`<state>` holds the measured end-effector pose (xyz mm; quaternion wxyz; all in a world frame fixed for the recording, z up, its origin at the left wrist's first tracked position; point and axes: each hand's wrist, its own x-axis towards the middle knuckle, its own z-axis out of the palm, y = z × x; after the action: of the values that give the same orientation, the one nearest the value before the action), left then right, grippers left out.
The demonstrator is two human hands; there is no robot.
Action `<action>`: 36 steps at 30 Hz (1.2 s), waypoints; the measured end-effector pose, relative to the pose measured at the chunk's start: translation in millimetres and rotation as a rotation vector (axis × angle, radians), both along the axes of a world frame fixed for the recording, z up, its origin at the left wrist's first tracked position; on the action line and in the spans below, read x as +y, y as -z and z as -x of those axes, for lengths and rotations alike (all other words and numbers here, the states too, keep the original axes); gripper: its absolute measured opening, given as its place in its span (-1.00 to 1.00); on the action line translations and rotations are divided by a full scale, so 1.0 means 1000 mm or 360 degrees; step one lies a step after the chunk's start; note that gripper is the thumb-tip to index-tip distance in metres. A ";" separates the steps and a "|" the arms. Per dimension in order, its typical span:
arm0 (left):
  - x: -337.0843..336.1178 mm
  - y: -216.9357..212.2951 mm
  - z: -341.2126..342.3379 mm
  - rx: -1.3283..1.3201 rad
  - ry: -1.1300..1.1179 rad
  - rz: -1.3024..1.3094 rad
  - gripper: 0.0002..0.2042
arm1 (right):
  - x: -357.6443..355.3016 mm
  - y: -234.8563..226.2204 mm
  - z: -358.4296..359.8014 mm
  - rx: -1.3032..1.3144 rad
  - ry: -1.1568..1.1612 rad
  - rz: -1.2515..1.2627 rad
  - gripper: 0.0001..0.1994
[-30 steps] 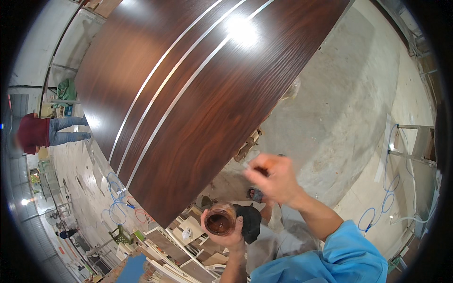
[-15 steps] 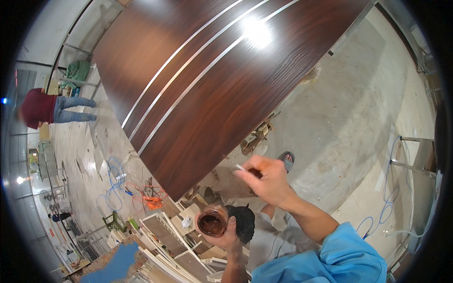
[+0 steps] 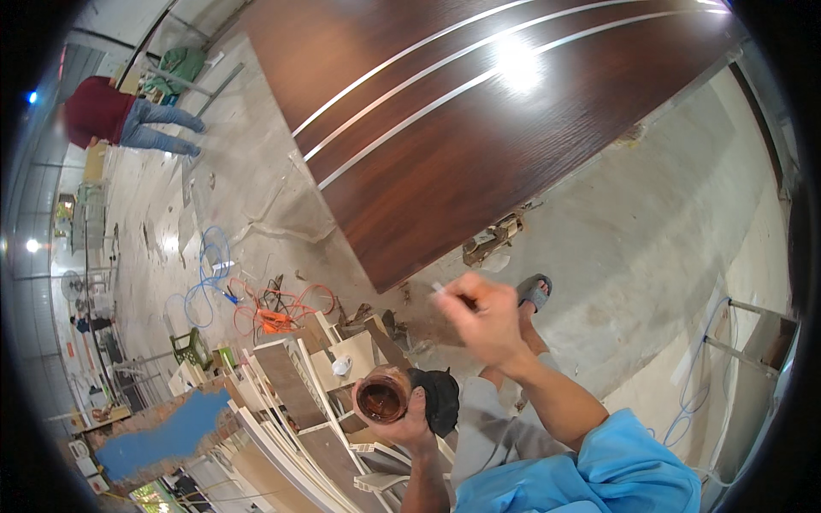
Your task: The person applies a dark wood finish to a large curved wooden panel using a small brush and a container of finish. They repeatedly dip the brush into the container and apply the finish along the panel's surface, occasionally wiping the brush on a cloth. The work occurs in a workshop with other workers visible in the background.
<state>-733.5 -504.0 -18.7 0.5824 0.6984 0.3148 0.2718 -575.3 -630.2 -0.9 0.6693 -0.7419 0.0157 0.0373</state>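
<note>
The left hand (image 3: 416, 429) is wrapped around a rounded, clear jar with dark brown contents (image 3: 382, 399), mouth upward, below the near corner of the glossy dark-brown wood-grain panel with silver stripes (image 3: 445, 201). A level grip there guards best against spills. The crumpled black cloth (image 3: 441, 402) lies against that hand, and should stay out of the mouth. Apart from it, the right hand (image 3: 486, 318) is closed on a slim white-tipped piece (image 3: 439, 289), too blurred to identify; a light, steady pinch suits it.
</note>
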 end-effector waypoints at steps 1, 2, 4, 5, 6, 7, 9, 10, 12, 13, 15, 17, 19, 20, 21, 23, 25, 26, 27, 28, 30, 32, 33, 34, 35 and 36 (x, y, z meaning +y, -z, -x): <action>0.004 0.000 0.004 0.0031 -0.0001 -0.0063 -0.12 | 0.001 0.001 0.001 0.0021 0.0028 0.0013 -0.86; 0.007 0.000 0.007 0.0048 -0.0028 -0.0085 -0.11 | 0.005 0.002 0.001 0.0018 0.0063 0.0018 -0.88; 0.013 0.001 0.014 0.0049 -0.0076 -0.0036 -0.12 | 0.016 0.005 0.004 -0.0067 -0.0028 0.0056 -0.89; 0.015 0.001 0.017 0.0033 -0.0096 0.0033 -0.12 | 0.028 0.005 0.009 -0.0147 -0.0151 0.0087 -0.90; 0.016 0.002 0.021 0.0019 -0.0111 0.0102 -0.12 | 0.035 0.004 0.014 -0.0172 -0.0314 0.0108 -0.90; 0.017 0.003 0.023 0.0012 -0.0129 0.0125 -0.12 | 0.041 0.004 0.018 -0.0209 -0.0309 0.0087 -0.88; 0.021 0.006 0.028 -0.0003 -0.0167 0.0168 -0.13 | 0.047 0.003 0.025 -0.0177 -0.0399 -0.0003 -0.84; 0.022 0.007 0.030 -0.0003 -0.0178 0.0141 -0.13 | 0.047 0.003 0.026 -0.0190 -0.0325 0.0024 -0.85; 0.023 0.008 0.033 -0.0007 -0.0193 0.0093 -0.13 | 0.038 0.003 0.023 -0.0190 -0.0180 0.0047 -0.85; 0.023 0.009 0.035 -0.0014 -0.0195 0.0117 -0.12 | 0.032 0.004 0.019 -0.0175 -0.0114 0.0039 -0.85; 0.024 0.010 0.036 -0.0034 -0.0219 0.0177 -0.12 | 0.021 0.007 0.012 -0.0107 0.0015 0.0029 -0.85; 0.024 0.010 0.036 -0.0010 -0.0185 0.0155 -0.12 | 0.013 0.010 0.007 0.0051 0.0302 -0.0067 -0.84; 0.024 0.009 0.034 -0.0007 -0.0168 0.0149 -0.12 | 0.014 0.014 0.008 0.0130 0.0273 -0.0057 -0.83; 0.024 0.008 0.032 -0.0016 -0.0157 0.0148 -0.12 | 0.017 0.015 0.009 0.0127 0.0114 0.0003 -0.83; 0.022 0.008 0.030 -0.0026 -0.0170 0.0155 -0.12 | 0.021 0.015 0.011 0.0236 -0.0061 0.0087 -0.83; 0.020 0.005 0.024 0.0043 -0.0095 0.0082 -0.12 | 0.024 0.015 0.012 -0.0215 -0.0337 0.0085 -0.87; 0.017 0.002 0.013 0.0086 -0.0032 0.0029 -0.11 | 0.017 0.010 0.009 -0.0288 -0.0413 0.0038 -0.88; 0.014 0.000 0.007 0.0104 0.0006 0.0015 -0.11 | 0.007 0.005 0.007 -0.0184 -0.0343 -0.0020 -0.89; 0.010 -0.002 -0.001 0.0110 0.0025 0.0031 -0.10 | -0.005 0.000 0.004 -0.0084 -0.0263 -0.0052 -0.89; 0.005 -0.004 -0.010 0.0106 0.0106 -0.0059 -0.14 | -0.021 -0.007 0.002 -0.0088 -0.0281 -0.0014 -0.88; -0.011 -0.010 -0.025 0.0078 0.0338 0.0034 -0.16 | -0.058 -0.025 -0.002 -0.0092 -0.0322 0.0096 -0.87; -0.026 -0.014 -0.048 0.0029 0.0532 0.0016 -0.18 | -0.091 -0.047 0.000 -0.0209 -0.0401 0.0334 -0.89; -0.034 -0.016 -0.057 0.0015 0.0636 -0.0027 -0.18 | -0.104 -0.057 0.002 -0.0249 -0.0444 0.0450 -0.90; -0.044 -0.016 -0.068 0.0013 0.0732 -0.0066 -0.18 | -0.115 -0.066 0.002 -0.0342 -0.0435 0.0544 -0.91; -0.056 -0.016 -0.077 -0.0022 0.0818 0.0016 -0.18 | -0.128 -0.074 0.000 -0.0422 -0.0441 0.0636 -0.91; -0.069 -0.013 -0.088 -0.0043 0.0835 -0.0038 -0.18 | -0.140 -0.082 -0.002 -0.0485 -0.0457 0.0718 -0.91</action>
<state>-645.7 -573.1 -5.5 0.6287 0.7594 0.1120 0.1245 -573.8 -770.5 80.6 0.4703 -0.8634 -0.1820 0.0154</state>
